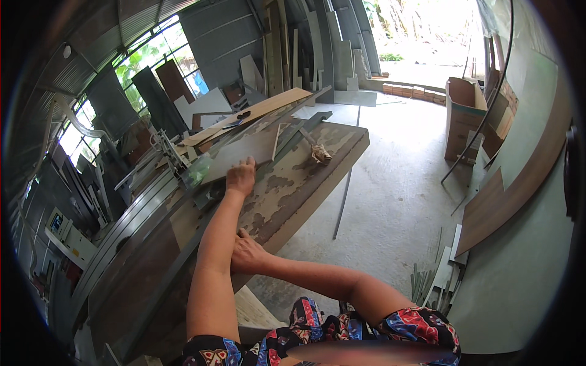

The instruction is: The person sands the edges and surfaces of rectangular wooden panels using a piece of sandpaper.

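My left hand [242, 176] is on the near end of a flat pale grey-brown board [243, 154], its fingers bent over it. The board lies on a machine table beside a long dark metal rail [282, 146]. My right hand [249, 254] is closed at the near edge of the worn, patchy brown tabletop [287, 196]. Its thumb points up, and my left forearm partly hides its fingers. A brush-like tool with a frayed, pale tan end [320, 154] lies on the tabletop to the right of the board.
A long light-wood plank [259, 114] lies beyond the board, with dark-handled tools on it. On the floor to the right stands a tall open cardboard box [465, 119]. Large panels [519, 177] lean at the right; thin strips [427, 283] are bundled below them. Left is a control box [69, 238].
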Demonstrator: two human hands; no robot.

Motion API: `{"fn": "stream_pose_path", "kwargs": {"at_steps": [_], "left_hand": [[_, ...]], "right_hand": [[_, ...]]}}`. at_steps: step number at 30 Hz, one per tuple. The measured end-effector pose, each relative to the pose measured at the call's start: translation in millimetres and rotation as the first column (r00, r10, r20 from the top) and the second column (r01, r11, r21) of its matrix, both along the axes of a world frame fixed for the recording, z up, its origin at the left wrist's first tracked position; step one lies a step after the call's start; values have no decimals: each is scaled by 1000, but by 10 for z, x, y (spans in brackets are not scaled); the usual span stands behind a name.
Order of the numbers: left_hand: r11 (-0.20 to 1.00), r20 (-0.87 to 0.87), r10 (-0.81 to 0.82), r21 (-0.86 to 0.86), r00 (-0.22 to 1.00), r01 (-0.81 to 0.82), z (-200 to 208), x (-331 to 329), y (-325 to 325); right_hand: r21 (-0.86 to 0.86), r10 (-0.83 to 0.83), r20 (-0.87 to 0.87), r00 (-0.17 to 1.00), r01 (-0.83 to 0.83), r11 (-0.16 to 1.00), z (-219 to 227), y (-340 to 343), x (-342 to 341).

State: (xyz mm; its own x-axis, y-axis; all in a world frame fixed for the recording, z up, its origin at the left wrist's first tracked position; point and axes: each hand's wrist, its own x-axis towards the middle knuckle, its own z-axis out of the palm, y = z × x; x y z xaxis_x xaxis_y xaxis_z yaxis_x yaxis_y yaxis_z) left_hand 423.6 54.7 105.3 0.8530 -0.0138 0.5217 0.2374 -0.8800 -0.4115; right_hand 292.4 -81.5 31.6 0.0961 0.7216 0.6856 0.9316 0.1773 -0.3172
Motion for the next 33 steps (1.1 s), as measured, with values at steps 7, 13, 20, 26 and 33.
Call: {"fn": "stream_pose_path", "kwargs": {"at_steps": [7, 13, 20, 26, 33], "left_hand": [[996, 189, -93, 7, 978, 93, 609, -622, 243], [951, 176, -307, 33, 935, 306, 934, -1540, 90], [917, 193, -400, 91, 896, 389, 897, -2396, -153], [893, 36, -415, 208, 909, 400, 474, -2791, -617], [919, -28, -380, 105, 924, 381, 85, -2808, -1068]], "right_hand": [[-84, -36, -14, 999, 35, 996, 107, -51, -14], [-50, -25, -52, 998, 23, 998, 99, -62, -7], [482, 388, -628, 674, -55, 875, -8, -511, 203], [634, 628, -773, -90, -58, 771, -71, -1370, 259], [654, 599, -749, -283, -172, 737, -83, -1732, 120]]}}
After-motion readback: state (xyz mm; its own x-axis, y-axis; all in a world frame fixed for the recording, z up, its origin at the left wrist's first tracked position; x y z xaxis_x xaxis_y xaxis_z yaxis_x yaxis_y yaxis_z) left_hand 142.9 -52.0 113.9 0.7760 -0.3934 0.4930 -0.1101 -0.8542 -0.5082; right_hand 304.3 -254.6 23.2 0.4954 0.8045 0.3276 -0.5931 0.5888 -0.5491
